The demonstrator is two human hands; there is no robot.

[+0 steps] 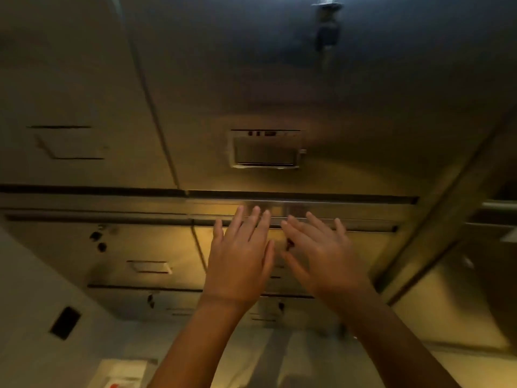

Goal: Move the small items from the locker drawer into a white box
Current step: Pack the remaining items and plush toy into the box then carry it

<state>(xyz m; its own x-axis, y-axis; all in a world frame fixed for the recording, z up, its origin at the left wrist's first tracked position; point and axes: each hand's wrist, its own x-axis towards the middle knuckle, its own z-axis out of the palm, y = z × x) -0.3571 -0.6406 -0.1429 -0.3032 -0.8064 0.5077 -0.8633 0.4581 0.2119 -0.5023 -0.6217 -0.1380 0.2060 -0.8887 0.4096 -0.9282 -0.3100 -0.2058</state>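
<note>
Drawer (296,239) of the locker (251,79), shut, with both hands flat before its front. Left hand (240,259) and right hand (321,259) are spread, fingers apart, holding nothing; their fingertips reach the drawer's top lip (363,214), and contact cannot be confirmed through the blur. Above the drawer, a label holder (265,148) sits on the door, and higher still a key (326,37) hangs in its lock. Left of the drawer is a neighbouring drawer with its own label holder (149,266). Below the drawer and to its left, at the frame's bottom edge, lies a white shape (123,373), possibly the box. No small items are visible. Judged step: opening, not yet begun. The next move calls for hooking fingertips under the lip and pulling straight outward.
</note>
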